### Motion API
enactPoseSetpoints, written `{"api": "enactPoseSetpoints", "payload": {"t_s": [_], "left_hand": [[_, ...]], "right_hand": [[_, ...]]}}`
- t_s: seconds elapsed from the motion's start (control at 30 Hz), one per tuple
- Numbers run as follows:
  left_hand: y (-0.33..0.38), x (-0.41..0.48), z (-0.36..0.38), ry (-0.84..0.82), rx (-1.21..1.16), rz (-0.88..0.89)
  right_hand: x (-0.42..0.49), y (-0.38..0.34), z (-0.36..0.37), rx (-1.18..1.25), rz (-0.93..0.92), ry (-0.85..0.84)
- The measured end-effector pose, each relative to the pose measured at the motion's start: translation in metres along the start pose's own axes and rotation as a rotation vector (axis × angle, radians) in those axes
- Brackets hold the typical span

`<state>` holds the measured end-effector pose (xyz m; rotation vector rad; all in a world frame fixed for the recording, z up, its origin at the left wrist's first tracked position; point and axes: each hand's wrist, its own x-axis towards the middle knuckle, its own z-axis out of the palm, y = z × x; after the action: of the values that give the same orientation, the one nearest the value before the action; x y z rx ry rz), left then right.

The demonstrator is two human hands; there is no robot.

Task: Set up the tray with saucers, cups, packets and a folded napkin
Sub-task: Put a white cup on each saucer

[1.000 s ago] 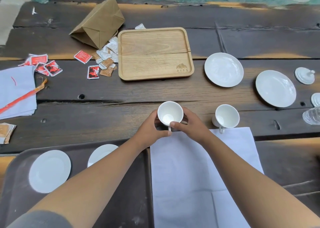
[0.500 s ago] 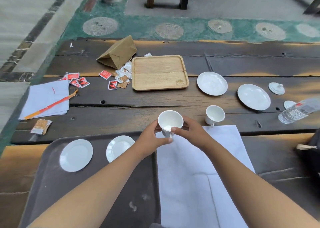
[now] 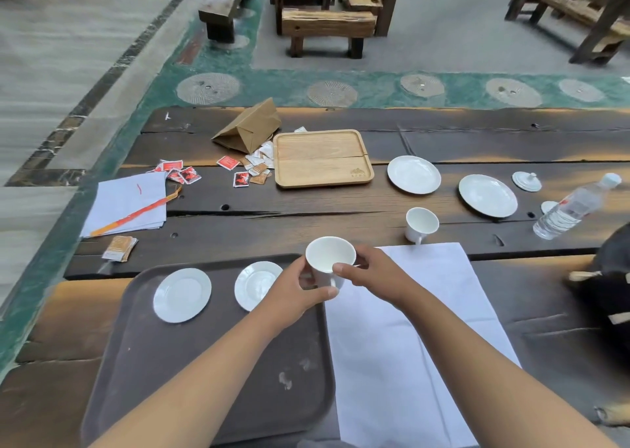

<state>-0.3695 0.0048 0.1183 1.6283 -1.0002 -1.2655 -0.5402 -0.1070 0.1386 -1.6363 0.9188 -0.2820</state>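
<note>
A single wide-angle view from the person's head looks forward and down across the table (image 3: 341, 219). The forearms sit close below; benches (image 3: 327, 24) stand far beyond.

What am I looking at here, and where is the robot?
There is no robot: a person works with bare hands, and one camera worn on the head looks down at them. The left hand and right hand together hold a white cup by the far right corner of a dark tray, which carries two saucers. Beside the tray lies a white napkin. Farther off on the wooden table are a second cup, two plates, a wooden tray, scattered packets and a water bottle.
</note>
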Motion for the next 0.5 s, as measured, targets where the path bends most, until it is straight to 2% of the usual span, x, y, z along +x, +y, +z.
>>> {"api": "enactPoseSetpoints", "payload": {"t_s": [0.23,0.5], "left_hand": [[0.0,-0.019,-0.028,0.033,0.013,0.007],[-0.02,-0.039,-0.092,0.073,-0.028,-0.035]], "right_hand": [[0.009,-0.014,0.025,-0.008,-0.002,-0.038],[0.036,-0.045,0.084,-0.016,-0.038,-0.133]]}}
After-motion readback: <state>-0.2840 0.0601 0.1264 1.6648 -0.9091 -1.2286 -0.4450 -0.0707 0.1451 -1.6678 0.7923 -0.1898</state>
